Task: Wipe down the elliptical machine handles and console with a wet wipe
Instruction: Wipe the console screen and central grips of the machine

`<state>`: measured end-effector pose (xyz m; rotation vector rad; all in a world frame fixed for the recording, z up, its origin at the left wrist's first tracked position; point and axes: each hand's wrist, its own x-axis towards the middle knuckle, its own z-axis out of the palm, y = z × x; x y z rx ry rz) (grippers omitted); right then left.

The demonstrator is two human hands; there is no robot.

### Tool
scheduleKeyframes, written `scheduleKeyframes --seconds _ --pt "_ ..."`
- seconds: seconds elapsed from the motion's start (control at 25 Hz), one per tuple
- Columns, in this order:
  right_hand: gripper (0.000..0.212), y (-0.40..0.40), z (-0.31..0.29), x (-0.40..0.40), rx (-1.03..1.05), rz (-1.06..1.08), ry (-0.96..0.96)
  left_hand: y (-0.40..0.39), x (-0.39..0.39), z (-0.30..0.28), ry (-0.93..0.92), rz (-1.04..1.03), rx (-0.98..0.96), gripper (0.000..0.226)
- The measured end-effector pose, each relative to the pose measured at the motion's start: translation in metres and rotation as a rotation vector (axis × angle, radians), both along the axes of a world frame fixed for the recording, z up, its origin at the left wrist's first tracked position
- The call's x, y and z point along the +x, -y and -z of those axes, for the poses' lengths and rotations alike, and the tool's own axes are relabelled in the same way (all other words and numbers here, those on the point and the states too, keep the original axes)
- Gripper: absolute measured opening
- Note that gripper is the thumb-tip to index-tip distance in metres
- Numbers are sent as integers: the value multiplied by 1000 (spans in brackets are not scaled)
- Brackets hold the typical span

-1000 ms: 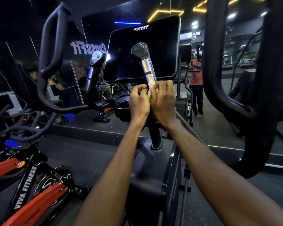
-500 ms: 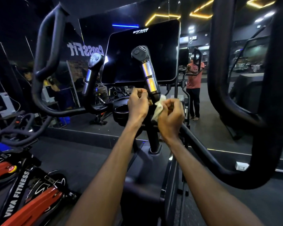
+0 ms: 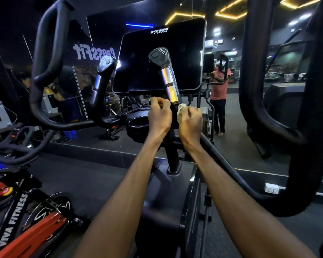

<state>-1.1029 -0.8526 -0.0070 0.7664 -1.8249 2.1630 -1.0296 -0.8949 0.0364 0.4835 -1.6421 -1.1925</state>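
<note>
Wet wipe [image 3: 181,113] is bunched in my R hand [image 3: 191,121], rubbing the base of the R inner handle [image 3: 168,79]. L hand [image 3: 159,116] is curled by the post, holding nothing I can see. L handle [image 3: 103,79] & console [image 3: 162,56] prob. left to do.

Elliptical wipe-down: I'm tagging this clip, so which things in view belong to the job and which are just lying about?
Part of the job:
- wet wipe, held in the right hand
- right inner handle
- left hand, curled beside that handle
- left inner handle
- console

Just lying about:
- red spin bikes
- cup holder
</note>
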Motion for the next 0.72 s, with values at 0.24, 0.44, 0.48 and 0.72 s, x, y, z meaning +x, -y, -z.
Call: scheduleKeyframes --seconds 0.24,0.44,0.48,0.72 --pt "29 -2 25 -54 206 -187 151 0 2 7 13 72 -29 15" --pt "8 5 8 -74 394 -71 178 2 0 12 53 73 -45 23" --pt "10 1 8 -68 401 -42 181 4 2 14 62 84 -45 23" --pt "11 -16 -54 -30 25 -128 289 6 9 8 86 49 -38 15"
